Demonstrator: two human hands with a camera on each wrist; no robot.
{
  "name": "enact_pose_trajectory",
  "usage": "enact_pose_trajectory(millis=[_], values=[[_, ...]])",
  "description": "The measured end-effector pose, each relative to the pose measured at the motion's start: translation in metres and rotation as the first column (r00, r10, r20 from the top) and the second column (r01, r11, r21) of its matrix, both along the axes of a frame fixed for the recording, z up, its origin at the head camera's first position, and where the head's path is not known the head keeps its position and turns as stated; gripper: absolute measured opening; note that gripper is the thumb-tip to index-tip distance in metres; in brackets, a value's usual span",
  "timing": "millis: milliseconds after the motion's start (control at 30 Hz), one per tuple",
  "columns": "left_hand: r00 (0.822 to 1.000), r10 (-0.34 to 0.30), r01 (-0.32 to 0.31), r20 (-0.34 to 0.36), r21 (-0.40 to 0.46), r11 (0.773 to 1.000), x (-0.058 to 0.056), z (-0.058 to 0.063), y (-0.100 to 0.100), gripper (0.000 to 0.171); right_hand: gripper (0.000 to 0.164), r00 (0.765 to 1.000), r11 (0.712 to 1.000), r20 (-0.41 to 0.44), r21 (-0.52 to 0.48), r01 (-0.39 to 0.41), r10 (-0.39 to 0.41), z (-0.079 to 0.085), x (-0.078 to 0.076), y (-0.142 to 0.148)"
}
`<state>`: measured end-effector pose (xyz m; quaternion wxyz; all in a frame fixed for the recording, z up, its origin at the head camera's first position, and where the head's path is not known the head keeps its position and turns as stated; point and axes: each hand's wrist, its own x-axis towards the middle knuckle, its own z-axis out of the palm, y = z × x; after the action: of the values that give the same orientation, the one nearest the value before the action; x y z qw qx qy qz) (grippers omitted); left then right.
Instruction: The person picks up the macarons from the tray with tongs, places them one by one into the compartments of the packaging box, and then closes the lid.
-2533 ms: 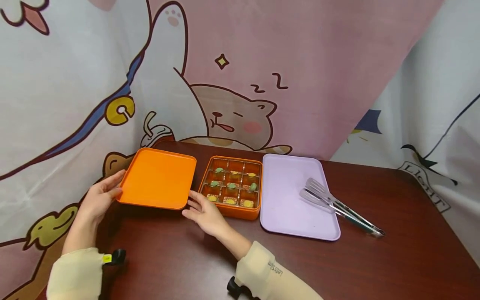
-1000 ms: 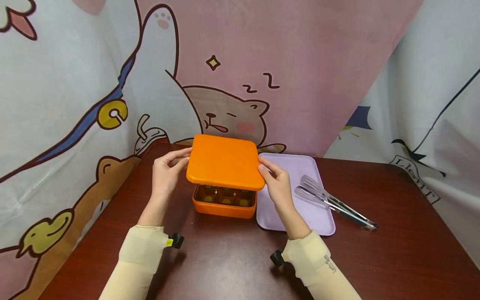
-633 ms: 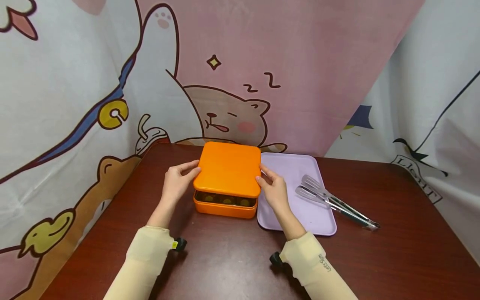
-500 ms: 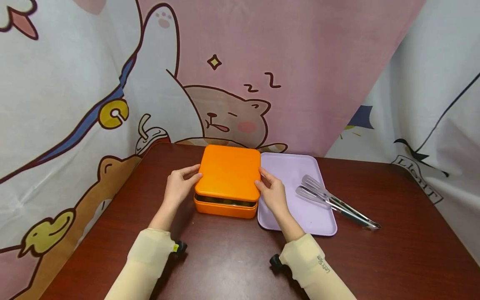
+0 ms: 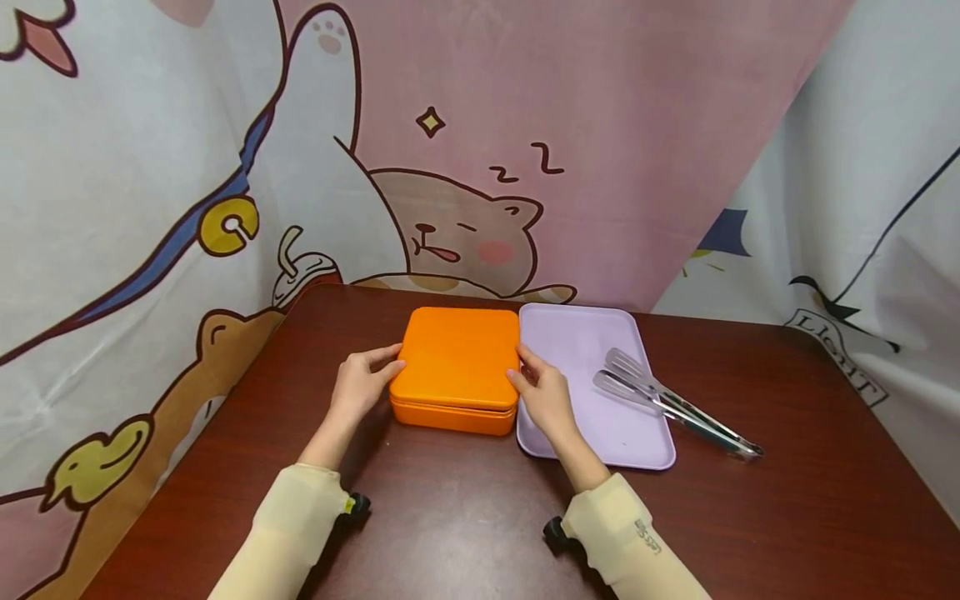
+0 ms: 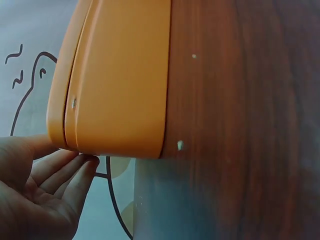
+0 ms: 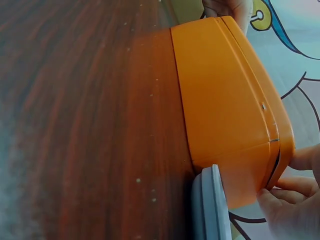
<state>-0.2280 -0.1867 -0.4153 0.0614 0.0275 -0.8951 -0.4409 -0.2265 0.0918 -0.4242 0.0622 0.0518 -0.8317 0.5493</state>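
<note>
An orange lid (image 5: 457, 354) lies over the orange box (image 5: 452, 418) in the middle of the head view, hiding the box's inside. My left hand (image 5: 358, 383) holds the lid's left edge between thumb and fingers. On the opposite edge, my right hand (image 5: 546, 395) grips the lid the same way. A thin dark gap shows between lid and box near the right-hand corner in the right wrist view, where the right fingers (image 7: 295, 187) lie. Along the side in the left wrist view, lid and box (image 6: 120, 80) meet at a narrow seam.
A pale purple tray (image 5: 570, 433) stands right against the box's right side. Metal tongs (image 5: 675, 407) lie across the tray's right edge, handle on the brown table (image 5: 450, 517). A printed curtain (image 5: 637, 150) hangs behind and to the left.
Both hands brought the lid from the left over the box, then lowered it onto it. The compartments with green and yellow pieces are now covered. Tray and tongs stayed put.
</note>
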Motion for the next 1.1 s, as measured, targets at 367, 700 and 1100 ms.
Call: enact_pose_trajectory(millis=[367,700,1100], values=[[0.999,-0.027,0.025,-0.044,-0.049,0.998,0.005,-0.0042,0.0043,0.038,0.05,0.999,1.0,0.04,0.005,-0.028,0.028,0.0002,0.0035,0.007],[0.999,-0.005,0.002,-0.052,-0.051,0.999,0.0075,-0.0054,0.0037,0.038,0.051,0.997,0.999,0.061,-0.008,-0.052,0.052,-0.0014,0.0066,0.0081],[1.0,-0.017,0.017,0.0,-0.015,1.0,0.0058,-0.0053,-0.0004,0.039,0.052,0.995,0.997,0.058,0.001,-0.082,0.082,-0.0028,0.0041,0.0087]])
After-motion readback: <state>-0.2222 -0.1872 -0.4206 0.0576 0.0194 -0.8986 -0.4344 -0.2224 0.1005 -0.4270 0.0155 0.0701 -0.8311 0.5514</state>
